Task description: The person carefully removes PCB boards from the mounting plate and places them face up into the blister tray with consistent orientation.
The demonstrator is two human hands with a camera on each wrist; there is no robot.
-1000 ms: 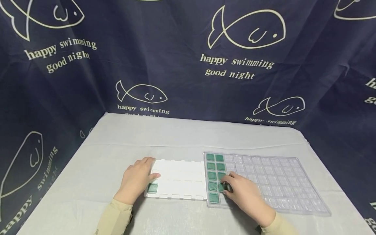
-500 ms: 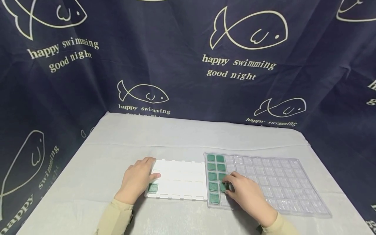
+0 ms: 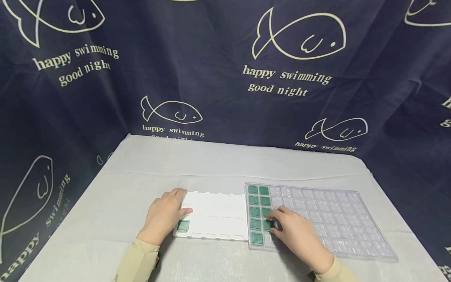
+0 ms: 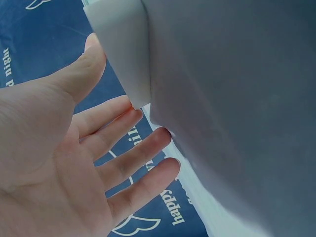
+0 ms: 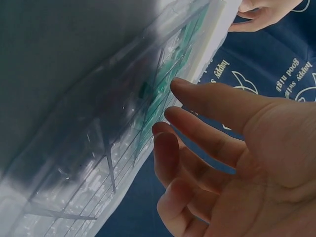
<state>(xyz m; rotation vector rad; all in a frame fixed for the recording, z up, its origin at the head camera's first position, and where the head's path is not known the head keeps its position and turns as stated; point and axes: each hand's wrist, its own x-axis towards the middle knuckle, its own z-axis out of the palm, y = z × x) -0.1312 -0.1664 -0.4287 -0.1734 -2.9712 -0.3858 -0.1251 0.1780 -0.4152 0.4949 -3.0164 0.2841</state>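
Note:
My left hand [image 3: 165,214] rests at the left edge of a white slotted tray [image 3: 215,199], its thumb over the edge and its fingers at the far left corner. In the left wrist view the fingers [image 4: 138,192] are nearly straight. One green square chip [image 3: 183,225] lies in the tray's near left corner. My right hand [image 3: 294,229] reaches over a clear compartment tray [image 3: 338,223] and pinches a green chip [image 3: 267,225] in its second column, thumb and forefinger at the chip's sides. The fingertips partly hide this chip.
Several more green chips [image 3: 256,225] fill the left two columns of the clear tray. Both trays lie side by side, touching or nearly so, on a white-covered table [image 3: 197,160]. A dark blue fish-print curtain [image 3: 218,70] stands behind and at the sides.
The view has shifted slightly. Both hands stay almost where they were, with the right fingers still at the same chip, which looks slightly shifted in its compartment.

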